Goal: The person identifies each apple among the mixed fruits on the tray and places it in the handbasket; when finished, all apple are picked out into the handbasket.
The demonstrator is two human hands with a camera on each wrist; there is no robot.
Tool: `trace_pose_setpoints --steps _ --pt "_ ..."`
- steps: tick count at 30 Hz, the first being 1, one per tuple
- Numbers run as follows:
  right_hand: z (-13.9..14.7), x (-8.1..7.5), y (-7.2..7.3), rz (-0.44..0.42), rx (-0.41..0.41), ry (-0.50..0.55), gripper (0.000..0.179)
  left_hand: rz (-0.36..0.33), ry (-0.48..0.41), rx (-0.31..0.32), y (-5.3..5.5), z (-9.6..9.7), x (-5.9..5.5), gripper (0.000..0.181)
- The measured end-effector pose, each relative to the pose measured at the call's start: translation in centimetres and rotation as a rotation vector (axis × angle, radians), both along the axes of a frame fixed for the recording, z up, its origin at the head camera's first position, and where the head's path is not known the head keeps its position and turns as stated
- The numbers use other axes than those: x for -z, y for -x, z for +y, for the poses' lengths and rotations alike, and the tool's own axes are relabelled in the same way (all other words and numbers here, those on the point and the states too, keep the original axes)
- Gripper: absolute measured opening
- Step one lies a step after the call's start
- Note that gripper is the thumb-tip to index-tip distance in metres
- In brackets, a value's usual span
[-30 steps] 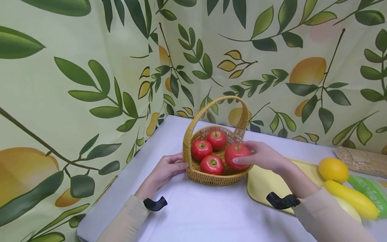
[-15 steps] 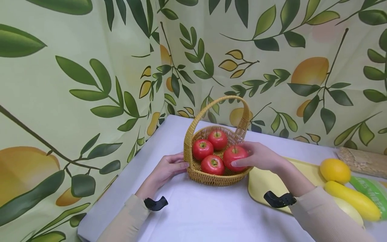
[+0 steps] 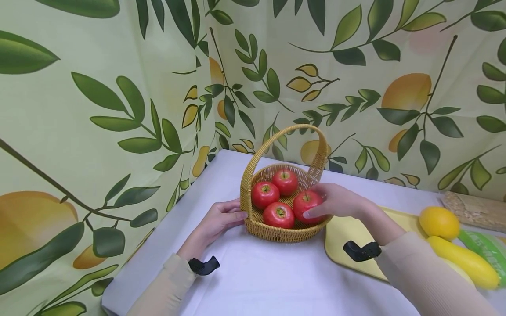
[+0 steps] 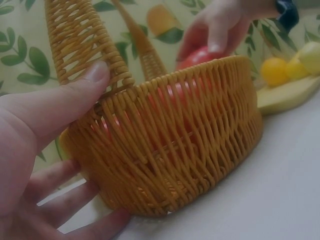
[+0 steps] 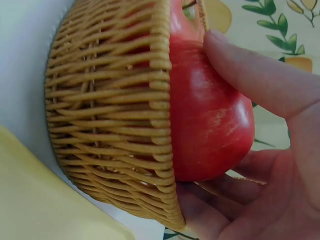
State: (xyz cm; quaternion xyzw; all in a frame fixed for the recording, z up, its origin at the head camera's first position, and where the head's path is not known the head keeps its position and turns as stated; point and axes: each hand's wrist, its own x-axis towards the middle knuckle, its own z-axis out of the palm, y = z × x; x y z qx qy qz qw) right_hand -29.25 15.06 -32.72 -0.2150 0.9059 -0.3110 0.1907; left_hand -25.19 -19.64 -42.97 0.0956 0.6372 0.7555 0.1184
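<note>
A golden wicker basket [image 3: 282,235] with a tall arched handle stands on the table, three red apples [image 3: 278,215] lying inside it. At its left end my left hand [image 3: 219,220] holds the basket, the thumb on the handle's base and the fingers along the outer wall, as the left wrist view shows. My right hand [image 3: 341,202] grips another red apple [image 3: 304,204] at the basket's right side. In the right wrist view this held apple [image 5: 210,120] sits partly below the rim, thumb on top and fingers behind. Whether it touches the basket floor is hidden.
Right of the basket lies a yellow tray [image 3: 348,237], partly under my right forearm. Beyond it are an orange [image 3: 439,223], a long yellow fruit or vegetable [image 3: 466,261], a green package [image 3: 484,250] and a brownish bag [image 3: 474,210]. Leaf-printed cloth walls rise behind and left.
My right hand has brought its apple slightly left and down into the basket. The left hand keeps its place on the basket, and the other apples lie as before.
</note>
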Motion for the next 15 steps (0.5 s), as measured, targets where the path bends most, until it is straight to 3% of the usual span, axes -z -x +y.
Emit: trace_pose_setpoints --steps 9,15 --pt "-0.2 -0.5 1.4 -0.097 -0.054 -0.053 0.087 -0.008 0.003 -0.011 0.0 0.0 0.0 0.037" --pt "-0.3 -0.5 1.9 -0.131 -0.083 -0.074 0.079 -0.009 0.004 -0.010 0.1 0.1 0.1 0.037"
